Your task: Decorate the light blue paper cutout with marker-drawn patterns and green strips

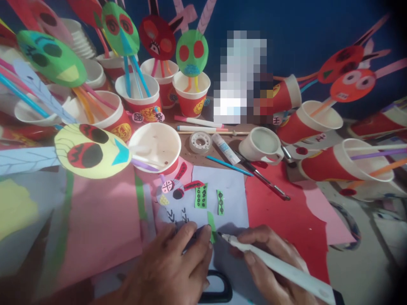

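My right hand (270, 260) grips a white marker pen (282, 262), its dark tip at the edge of a small green paper strip (211, 224). My left hand (178, 258) rests on the bluish-grey paper (232, 190) with fingers spread, the fingertips against that strip and partly covering it. Just beyond lie two green paper pieces with black drawn circles, a wider one (201, 195) and a narrow one (220, 202). Near them is a small pink paper disc (167, 186) with black marks. Below the left fingers, a black handle (219, 288) shows in part.
Red-and-white paper cups (191, 93) hold straws topped with paper faces at the back and sides. A white mug (260, 144), clear tape roll (200, 142), glue stick (225, 148) and black pen (270, 180) lie beyond the paper. Red paper (282, 207) is at right, pink paper (104, 212) at left.
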`<state>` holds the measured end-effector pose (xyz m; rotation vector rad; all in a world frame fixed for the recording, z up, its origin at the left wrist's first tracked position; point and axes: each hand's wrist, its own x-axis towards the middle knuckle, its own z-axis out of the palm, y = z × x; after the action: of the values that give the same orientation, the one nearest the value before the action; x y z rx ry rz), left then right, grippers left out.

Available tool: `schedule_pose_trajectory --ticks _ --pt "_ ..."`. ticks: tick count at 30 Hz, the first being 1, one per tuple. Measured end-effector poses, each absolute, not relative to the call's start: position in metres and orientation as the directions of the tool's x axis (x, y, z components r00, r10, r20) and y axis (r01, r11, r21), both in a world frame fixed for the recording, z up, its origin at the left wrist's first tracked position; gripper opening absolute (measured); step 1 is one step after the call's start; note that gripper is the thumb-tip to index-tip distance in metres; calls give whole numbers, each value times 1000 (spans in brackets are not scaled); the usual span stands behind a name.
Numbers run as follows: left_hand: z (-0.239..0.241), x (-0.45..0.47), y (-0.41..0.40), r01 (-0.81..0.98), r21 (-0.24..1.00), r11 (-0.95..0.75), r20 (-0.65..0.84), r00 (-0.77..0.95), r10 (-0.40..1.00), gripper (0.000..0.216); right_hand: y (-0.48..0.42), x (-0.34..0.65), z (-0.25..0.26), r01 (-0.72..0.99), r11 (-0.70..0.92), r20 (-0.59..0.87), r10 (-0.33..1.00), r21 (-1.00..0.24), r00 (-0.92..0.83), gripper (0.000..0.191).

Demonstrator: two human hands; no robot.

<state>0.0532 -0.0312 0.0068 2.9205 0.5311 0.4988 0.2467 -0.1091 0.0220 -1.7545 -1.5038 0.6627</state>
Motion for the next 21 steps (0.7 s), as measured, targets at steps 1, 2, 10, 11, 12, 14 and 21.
schedule_pose_trajectory --ticks 1,2,10,11,12,14,21 --pt "7 52 -32 324 191 -927 307 877 370 33 -109 249 20 611 -52 52 987 -790 151 4" --pt "9 52 -33 344 200 -918 245 889 386 31 -108 250 19 613 -42 46 991 -789 126 3" --pt "19 50 -37 389 245 -888 141 892 429 28 -113 250 14 635 -47 65 986 -771 152 3" --pt "18 51 -37 389 245 -888 140 892 430 28 -113 251 14 635 -42 64 988 -771 142 3" --pt "17 51 -37 388 245 -888 138 893 428 28 -112 251 15 633 -39 61 989 -773 136 2" --pt "15 50 -36 387 243 -890 127 896 425 27 -111 252 15 620 -35 51 991 -784 121 3" --pt "12 50 -36 374 212 -903 132 904 406 26 -111 256 16 596 -41 8 997 -802 79 4"
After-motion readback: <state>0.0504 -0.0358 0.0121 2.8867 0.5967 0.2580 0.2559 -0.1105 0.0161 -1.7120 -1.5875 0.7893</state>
